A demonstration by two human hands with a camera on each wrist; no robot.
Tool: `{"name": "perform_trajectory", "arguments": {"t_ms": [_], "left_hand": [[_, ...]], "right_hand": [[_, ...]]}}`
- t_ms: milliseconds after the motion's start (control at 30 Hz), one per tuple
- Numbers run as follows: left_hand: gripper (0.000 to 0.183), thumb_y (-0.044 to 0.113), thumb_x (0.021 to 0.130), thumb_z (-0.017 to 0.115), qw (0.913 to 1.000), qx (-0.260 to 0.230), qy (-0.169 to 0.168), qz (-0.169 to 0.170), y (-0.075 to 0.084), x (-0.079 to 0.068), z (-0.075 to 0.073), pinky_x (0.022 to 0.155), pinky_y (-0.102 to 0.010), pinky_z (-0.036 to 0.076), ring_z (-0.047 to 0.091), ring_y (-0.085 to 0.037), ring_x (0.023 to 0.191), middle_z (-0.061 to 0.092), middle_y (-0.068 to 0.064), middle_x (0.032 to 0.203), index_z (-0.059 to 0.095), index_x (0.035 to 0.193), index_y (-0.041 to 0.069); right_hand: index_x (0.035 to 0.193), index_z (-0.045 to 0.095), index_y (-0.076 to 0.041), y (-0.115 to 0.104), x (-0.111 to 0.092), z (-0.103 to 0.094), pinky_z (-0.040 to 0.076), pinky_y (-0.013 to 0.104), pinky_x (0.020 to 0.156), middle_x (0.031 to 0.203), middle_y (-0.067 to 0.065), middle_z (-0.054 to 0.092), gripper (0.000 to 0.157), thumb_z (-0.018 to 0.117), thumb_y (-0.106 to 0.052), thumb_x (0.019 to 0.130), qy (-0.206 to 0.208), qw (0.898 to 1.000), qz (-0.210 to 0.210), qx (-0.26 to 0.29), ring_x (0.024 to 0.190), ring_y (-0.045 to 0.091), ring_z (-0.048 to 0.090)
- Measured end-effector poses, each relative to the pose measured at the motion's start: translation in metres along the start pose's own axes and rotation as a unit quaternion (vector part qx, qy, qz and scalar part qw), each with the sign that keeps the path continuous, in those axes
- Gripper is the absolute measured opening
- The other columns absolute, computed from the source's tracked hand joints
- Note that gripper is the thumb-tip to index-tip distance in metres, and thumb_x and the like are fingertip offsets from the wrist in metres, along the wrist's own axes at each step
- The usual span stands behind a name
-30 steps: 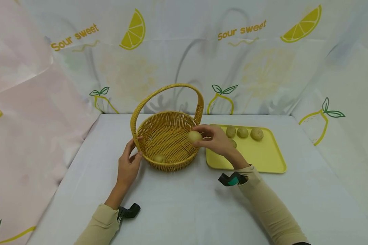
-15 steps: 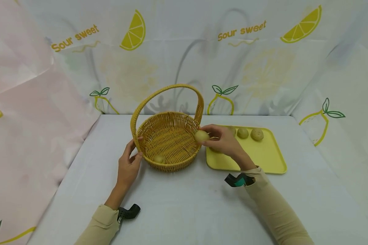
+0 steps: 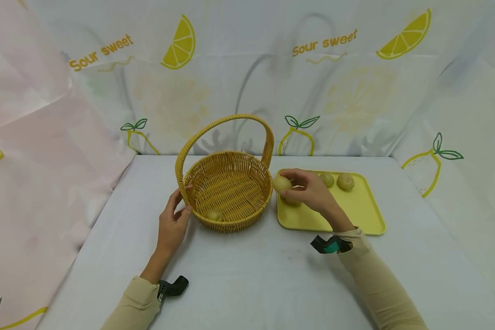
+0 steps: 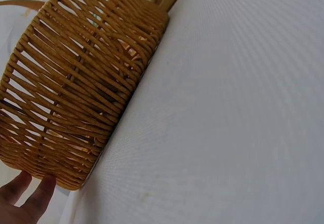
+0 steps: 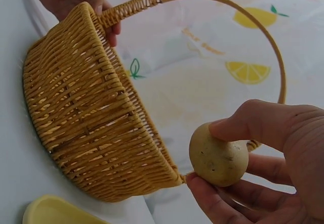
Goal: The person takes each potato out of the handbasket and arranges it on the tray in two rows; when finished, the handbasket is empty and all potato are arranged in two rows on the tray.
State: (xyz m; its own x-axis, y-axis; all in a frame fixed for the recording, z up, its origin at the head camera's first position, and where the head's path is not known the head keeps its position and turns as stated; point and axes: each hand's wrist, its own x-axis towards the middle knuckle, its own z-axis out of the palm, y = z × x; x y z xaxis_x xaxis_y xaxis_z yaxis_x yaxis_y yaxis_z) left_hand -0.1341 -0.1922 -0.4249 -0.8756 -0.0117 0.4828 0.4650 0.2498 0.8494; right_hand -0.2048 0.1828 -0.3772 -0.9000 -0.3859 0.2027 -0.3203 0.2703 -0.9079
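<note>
A round woven basket (image 3: 231,224) with a tall arched handle stands mid-table, one potato (image 3: 214,215) lying inside near its front. My left hand (image 3: 174,224) holds the basket's left rim by the foot of the handle, fingers inside and thumb outside. Between thumb and fingertips, my right hand (image 3: 311,190) pinches another potato (image 5: 218,155), pale and rounded with small dark spots. That hand is over the left part of a yellow tray (image 3: 346,215), just right of the basket. It partly hides the potatoes on the tray.
On the tray's far side sit a potato (image 3: 327,179) and a larger potato (image 3: 345,182). A further potato (image 3: 292,200) shows below the right hand. White cloth (image 3: 247,275) covers the table, and a lemon-print curtain (image 3: 239,82) hangs behind it.
My right hand has moved right with its potato, from above the basket's right rim to over the tray's left edge. The left hand and basket stay put.
</note>
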Motion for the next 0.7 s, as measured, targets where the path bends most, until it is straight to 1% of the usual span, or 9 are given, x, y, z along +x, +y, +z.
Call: {"name": "perform_trajectory", "arguments": {"t_ms": [200, 333, 567, 700], "left_hand": [[0.049, -0.013, 0.100, 0.052, 1.0000, 0.005, -0.001, -0.003, 0.000, 0.000, 0.000, 0.099, -0.021, 0.047, 0.039, -0.045, 0.143, 0.050, -0.028, 0.149, 0.045, 0.149, -0.010], [0.050, -0.012, 0.101, 0.053, 0.9999, 0.012, 0.000, -0.010, 0.001, -0.001, -0.001, 0.100, -0.021, 0.046, 0.039, -0.043, 0.144, 0.049, -0.027, 0.151, 0.045, 0.150, -0.008], [0.050, -0.013, 0.100, 0.052, 1.0000, 0.003, 0.000, -0.007, 0.001, 0.000, 0.000, 0.099, -0.022, 0.047, 0.039, -0.042, 0.144, 0.049, -0.026, 0.151, 0.046, 0.149, -0.009], [0.050, -0.014, 0.100, 0.052, 1.0000, -0.004, 0.001, -0.006, 0.001, 0.000, 0.000, 0.099, -0.023, 0.048, 0.039, -0.040, 0.144, 0.049, -0.026, 0.151, 0.046, 0.149, -0.009]], "right_hand": [[0.134, 0.066, 0.003, 0.004, -0.005, -0.007, 0.055, 0.031, 0.092, 0.135, 0.016, 0.065, 0.047, 0.081, -0.005, 0.090, 0.010, 1.000, -0.010, -0.012, 0.109, 0.029, 0.063], [0.133, 0.067, 0.003, 0.006, -0.008, -0.011, 0.055, 0.029, 0.091, 0.136, 0.016, 0.065, 0.046, 0.080, -0.004, 0.091, 0.015, 1.000, -0.015, -0.015, 0.108, 0.029, 0.064], [0.131, 0.069, 0.001, 0.005, -0.014, -0.018, 0.056, 0.027, 0.089, 0.128, 0.014, 0.069, 0.045, 0.083, -0.009, 0.089, 0.035, 0.999, 0.009, -0.023, 0.106, 0.030, 0.064], [0.133, 0.067, 0.000, 0.006, -0.018, -0.024, 0.055, 0.027, 0.087, 0.129, 0.015, 0.067, 0.046, 0.081, -0.010, 0.091, 0.038, 0.998, 0.030, -0.027, 0.110, 0.030, 0.063]]}}
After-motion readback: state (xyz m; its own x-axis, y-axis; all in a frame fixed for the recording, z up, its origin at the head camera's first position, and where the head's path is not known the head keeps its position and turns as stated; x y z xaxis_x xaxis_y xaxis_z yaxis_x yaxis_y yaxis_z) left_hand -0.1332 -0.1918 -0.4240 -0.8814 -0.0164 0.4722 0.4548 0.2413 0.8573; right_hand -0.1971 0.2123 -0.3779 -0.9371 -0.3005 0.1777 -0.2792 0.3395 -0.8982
